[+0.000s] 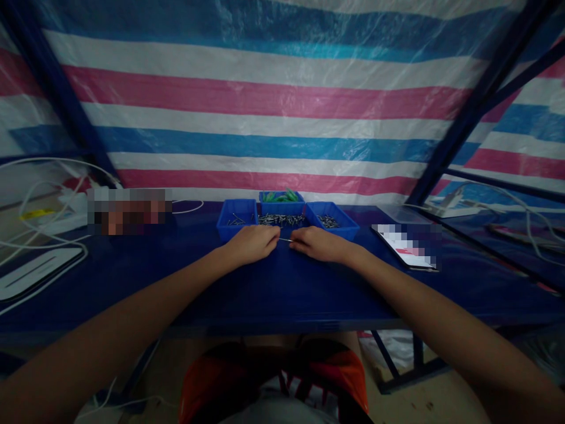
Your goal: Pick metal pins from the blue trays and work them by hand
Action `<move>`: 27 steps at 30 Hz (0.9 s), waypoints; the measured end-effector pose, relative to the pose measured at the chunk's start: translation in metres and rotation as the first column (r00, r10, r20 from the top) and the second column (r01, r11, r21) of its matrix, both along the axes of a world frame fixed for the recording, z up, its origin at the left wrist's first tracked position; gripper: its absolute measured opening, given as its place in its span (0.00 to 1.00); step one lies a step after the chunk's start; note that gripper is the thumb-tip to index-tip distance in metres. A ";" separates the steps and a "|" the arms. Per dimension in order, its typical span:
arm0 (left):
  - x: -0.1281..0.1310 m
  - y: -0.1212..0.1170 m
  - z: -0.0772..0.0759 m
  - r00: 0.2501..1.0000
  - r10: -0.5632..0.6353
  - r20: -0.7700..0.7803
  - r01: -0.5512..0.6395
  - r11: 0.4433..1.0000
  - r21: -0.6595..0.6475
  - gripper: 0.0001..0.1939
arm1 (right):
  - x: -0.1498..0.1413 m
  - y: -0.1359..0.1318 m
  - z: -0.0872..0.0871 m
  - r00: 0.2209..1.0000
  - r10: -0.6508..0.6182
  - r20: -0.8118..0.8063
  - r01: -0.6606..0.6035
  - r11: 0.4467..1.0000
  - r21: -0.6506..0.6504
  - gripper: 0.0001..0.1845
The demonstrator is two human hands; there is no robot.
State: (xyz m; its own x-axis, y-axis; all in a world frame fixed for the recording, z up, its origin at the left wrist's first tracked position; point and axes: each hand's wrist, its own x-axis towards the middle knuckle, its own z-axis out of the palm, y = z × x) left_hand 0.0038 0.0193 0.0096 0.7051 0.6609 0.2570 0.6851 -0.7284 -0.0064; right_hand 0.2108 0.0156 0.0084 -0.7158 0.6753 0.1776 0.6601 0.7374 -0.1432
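Note:
My left hand [256, 242] is closed in a pinch on one end of a thin metal rod [285, 239]. The other end sits in the pinched fingers of my right hand [318, 242], so the rod spans the small gap between both hands, just above the table. Right behind them lies a pile of small metal pieces [282, 219]. A blue bin [223, 221] with a few thin metal pieces stands behind my left hand. Behind my right hand is another blue bin [351, 225] holding small metal parts. Green pieces [289, 195] fill a third blue bin [282, 207] at the back.
The dark blue table [282, 288] carries a lit phone [408, 250] on the right. White cables [42, 241] and a white flat device [39, 271] lie at the left, near a blurred-out patch. Striped plastic sheeting [273, 100] hangs behind, between blue metal posts.

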 end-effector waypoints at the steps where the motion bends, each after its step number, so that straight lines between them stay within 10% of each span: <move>1: 0.000 0.000 0.000 1.000 -0.001 0.014 0.001 1.000 0.002 0.08 | 0.000 -0.001 0.000 1.000 0.004 0.005 -0.004 1.000 0.001 0.10; 27: 0.003 0.003 -0.002 0.945 -0.173 0.277 0.211 0.971 -0.114 0.09 | -0.007 -0.002 0.002 0.996 0.044 -0.079 -0.047 0.998 -0.038 0.14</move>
